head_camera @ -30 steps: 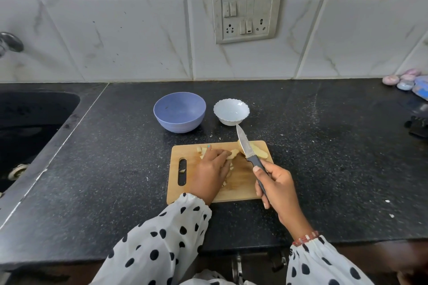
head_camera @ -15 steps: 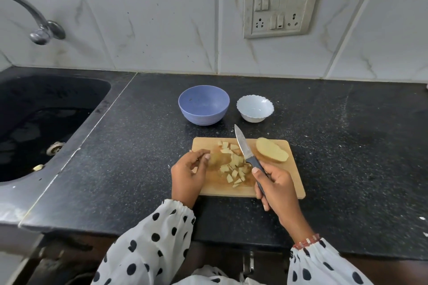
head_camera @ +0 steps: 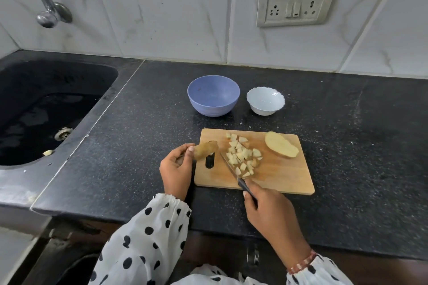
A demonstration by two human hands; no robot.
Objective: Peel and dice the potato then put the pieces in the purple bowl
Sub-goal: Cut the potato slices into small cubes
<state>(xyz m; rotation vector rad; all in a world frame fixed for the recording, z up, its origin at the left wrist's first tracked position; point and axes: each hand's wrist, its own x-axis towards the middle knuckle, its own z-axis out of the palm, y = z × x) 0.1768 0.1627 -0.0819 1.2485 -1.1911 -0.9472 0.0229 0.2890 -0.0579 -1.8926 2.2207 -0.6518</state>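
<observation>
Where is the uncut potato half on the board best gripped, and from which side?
A judgement: take the potato half across its narrow width with a grip from above. It lies flat on the cutting board, elongated from upper left to lower right. Its right side is free; the diced pieces and the knife lie to its left.

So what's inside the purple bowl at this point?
Nothing visible: the purple bowl shows a bare interior, near inner wall hidden by its rim. The diced pieces lie on the cutting board.
</observation>
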